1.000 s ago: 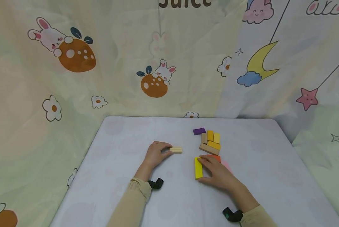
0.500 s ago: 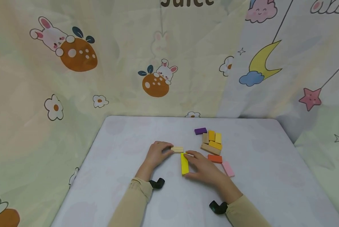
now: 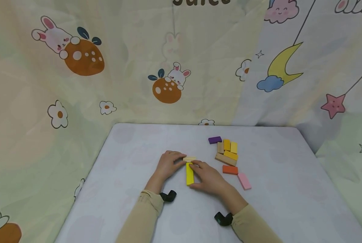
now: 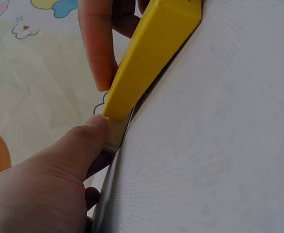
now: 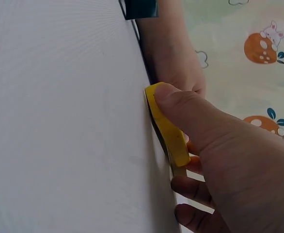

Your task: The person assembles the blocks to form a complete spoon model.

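Note:
In the head view my right hand (image 3: pixel 210 180) pinches a bright yellow block (image 3: pixel 189 174) between thumb and fingers. The block's long side points toward me, and its far end meets a pale wooden block set (image 3: pixel 189 158) lying crosswise. My left hand (image 3: pixel 168 165) holds the left end of that pale set with thumb and fingertips. The left wrist view has the yellow block (image 4: pixel 149 53) directly in front of the pale wood (image 4: pixel 117 132), beside my left thumb. From the right wrist my thumb lies on the near end of the yellow block (image 5: pixel 168 127).
To the right, a group of yellow blocks (image 3: pixel 230 155) and brown wooden blocks (image 3: pixel 225 159) lies on the white table (image 3: pixel 278 189). Around it are a purple block (image 3: pixel 215 140), an orange block (image 3: pixel 230 169) and a pink block (image 3: pixel 244 181). A printed cloth (image 3: pixel 132 67) hangs behind.
My right hand has carried the yellow block leftward from beside the orange block to the front of the pale wood. The orange and pink blocks are now uncovered. My left hand stays put.

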`<state>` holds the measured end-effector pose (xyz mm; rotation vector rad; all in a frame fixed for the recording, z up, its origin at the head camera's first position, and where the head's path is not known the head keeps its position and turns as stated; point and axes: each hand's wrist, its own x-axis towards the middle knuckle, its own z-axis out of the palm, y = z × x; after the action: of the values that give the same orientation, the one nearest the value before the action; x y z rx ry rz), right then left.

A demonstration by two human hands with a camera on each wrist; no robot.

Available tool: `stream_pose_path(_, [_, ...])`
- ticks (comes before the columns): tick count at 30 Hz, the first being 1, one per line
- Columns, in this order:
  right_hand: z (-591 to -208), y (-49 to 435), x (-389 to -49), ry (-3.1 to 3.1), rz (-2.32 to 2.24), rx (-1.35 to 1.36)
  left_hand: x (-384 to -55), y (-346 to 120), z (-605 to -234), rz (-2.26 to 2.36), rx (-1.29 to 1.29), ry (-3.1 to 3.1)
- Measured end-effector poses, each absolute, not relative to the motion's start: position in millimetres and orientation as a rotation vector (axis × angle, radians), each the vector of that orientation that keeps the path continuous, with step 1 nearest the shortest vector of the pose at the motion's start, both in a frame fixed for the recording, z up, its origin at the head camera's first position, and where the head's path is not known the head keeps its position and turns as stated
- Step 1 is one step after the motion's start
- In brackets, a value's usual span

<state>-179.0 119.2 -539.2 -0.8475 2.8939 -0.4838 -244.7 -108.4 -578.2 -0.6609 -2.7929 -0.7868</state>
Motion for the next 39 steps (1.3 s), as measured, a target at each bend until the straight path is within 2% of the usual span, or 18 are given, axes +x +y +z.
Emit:
stream_pose_path(24, [-551,117,-176,2.984,-0.454,-0.831,-241,-107,-571,-0.769,-0.626,-2.852])
stream_pose_path(39, [-552,119,-176,2.976,-0.475,-0.829,-240,-108,-575,-0.702,-0.77,-2.831])
